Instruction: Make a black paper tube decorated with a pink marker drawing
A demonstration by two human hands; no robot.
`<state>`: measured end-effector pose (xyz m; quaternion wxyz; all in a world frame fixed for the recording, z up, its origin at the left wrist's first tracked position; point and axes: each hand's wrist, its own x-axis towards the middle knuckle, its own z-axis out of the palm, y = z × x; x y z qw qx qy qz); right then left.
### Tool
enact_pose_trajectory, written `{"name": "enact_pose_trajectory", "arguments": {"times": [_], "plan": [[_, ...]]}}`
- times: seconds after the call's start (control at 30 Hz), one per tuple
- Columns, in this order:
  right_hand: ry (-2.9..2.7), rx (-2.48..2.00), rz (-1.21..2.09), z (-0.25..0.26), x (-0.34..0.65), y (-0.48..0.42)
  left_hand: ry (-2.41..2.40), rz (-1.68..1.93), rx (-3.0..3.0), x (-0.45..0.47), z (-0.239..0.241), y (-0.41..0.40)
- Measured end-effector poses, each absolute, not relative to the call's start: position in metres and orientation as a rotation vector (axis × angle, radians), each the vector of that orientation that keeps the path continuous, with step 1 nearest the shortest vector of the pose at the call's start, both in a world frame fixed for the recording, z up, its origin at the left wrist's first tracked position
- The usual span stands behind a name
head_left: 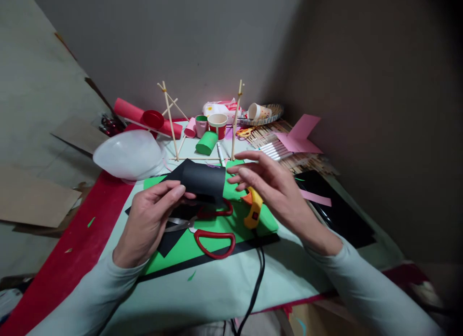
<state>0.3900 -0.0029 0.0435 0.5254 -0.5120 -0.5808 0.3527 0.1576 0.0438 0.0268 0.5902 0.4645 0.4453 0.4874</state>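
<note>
My left hand (152, 218) pinches the left end of a curved piece of black paper (204, 179), holding it above the table. To its right, my right hand (269, 186) hangs with fingers apart and nothing in them; its fingertips are close to the paper's right edge. Red-handled scissors (215, 244) lie below on green sheets (220, 230), their blades partly behind my left hand. A yellow glue gun (253, 208) with an orange nozzle rests under my right hand, its black cord running toward me. More black paper (168, 239) lies beneath the scissors.
Behind stand a frame of thin sticks (238, 119), a green paper roll (207, 143) and a red paper cup (217, 124). A translucent bowl (128, 155) sits at left. Folded pink paper (299, 138) and many sticks (256, 133) lie at right, near a black sheet (347, 220).
</note>
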Motion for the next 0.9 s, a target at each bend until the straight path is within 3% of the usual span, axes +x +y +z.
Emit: {"name": "enact_pose_trajectory", "arguments": {"times": [0.1, 0.23, 0.47, 0.9], "plan": [[-1.603, -1.556, 0.339, 0.048, 0.412, -0.013, 1.013, 1.193, 1.021, 0.154, 0.026, 0.052], [-1.836, -1.895, 0.092, 0.032, 0.419, -0.036, 1.008, 1.303, 0.94, 0.151, 0.027, 0.062], [-1.867, -2.495, 0.022, 0.008, 0.375, -0.052, 0.97, 1.382, 0.894, 0.151, 0.025, 0.066], [-1.619, -2.502, 0.134, 0.013, 0.364, -0.036, 0.836, 1.394, 0.881, 0.151, 0.028, 0.06]]}}
